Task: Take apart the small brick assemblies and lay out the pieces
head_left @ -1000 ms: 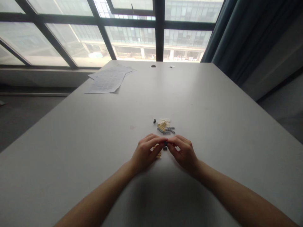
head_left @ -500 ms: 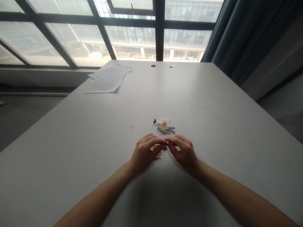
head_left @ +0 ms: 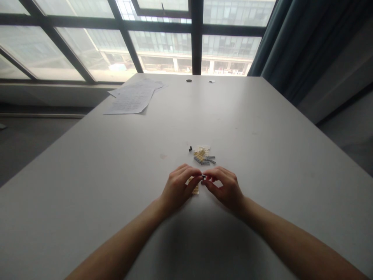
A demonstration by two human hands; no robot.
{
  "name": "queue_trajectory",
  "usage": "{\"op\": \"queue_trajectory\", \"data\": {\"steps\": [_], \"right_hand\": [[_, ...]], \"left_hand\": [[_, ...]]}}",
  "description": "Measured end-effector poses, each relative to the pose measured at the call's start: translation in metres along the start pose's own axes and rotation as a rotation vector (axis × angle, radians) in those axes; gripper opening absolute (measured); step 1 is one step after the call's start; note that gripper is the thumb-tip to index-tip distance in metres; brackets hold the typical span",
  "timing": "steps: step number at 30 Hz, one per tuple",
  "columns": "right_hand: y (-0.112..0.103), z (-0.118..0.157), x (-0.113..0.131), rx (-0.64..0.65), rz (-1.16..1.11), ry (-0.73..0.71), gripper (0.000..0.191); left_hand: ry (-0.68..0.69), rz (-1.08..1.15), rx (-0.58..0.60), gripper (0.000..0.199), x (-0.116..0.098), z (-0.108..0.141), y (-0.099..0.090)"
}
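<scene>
My left hand (head_left: pixel 181 182) pinches a small dark building-brick piece (head_left: pixel 203 177) between thumb and fingertips. From the other side my right hand (head_left: pixel 225 184) is closed around the same piece, its thumb and forefinger almost meeting the left fingertips. Most of the piece is covered by fingers. Under my left hand lies a tan studded plate (head_left: pixel 195 190), partly hidden. Another small dark piece (head_left: pixel 202 182) shows on the table just below the fingertips. Just beyond both hands sits a small heap of tan plates (head_left: pixel 200 154) with grey bricks (head_left: pixel 201 161) and thin grey bars (head_left: pixel 211 160).
A tiny black piece (head_left: pixel 190 149) lies left of the heap. Sheets of printed paper (head_left: pixel 131 99) rest at the far left of the white table (head_left: pixel 262 167). Two round holes are near its far edge, below the windows. A dark curtain (head_left: pixel 285 50) hangs at right.
My right thumb and fingertips have shifted slightly around the small dark piece, and its angle looks different. My left hand stays nearly still, and the heap is unmoved.
</scene>
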State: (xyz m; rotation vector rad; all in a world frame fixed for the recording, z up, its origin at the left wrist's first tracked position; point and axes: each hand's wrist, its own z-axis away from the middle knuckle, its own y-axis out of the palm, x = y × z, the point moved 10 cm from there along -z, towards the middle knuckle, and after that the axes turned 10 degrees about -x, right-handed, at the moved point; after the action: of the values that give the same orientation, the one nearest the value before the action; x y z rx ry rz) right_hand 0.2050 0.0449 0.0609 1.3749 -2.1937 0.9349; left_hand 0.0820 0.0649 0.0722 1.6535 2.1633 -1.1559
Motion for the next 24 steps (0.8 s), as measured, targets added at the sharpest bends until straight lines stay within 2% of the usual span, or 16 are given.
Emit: {"op": "queue_trajectory", "data": {"steps": [17,24], "right_hand": [[0.0004,0.0002,0.0002,-0.011,-0.005,-0.004,0.009],[-0.0005,-0.0002,0.0002,-0.008,-0.002,0.007,0.009]], "left_hand": [[0.016,0.005,0.026,0.008,-0.0021,0.0004,0.0022],[0.041,0.031,0.035,0.003,-0.0042,0.0010,0.0036]]}}
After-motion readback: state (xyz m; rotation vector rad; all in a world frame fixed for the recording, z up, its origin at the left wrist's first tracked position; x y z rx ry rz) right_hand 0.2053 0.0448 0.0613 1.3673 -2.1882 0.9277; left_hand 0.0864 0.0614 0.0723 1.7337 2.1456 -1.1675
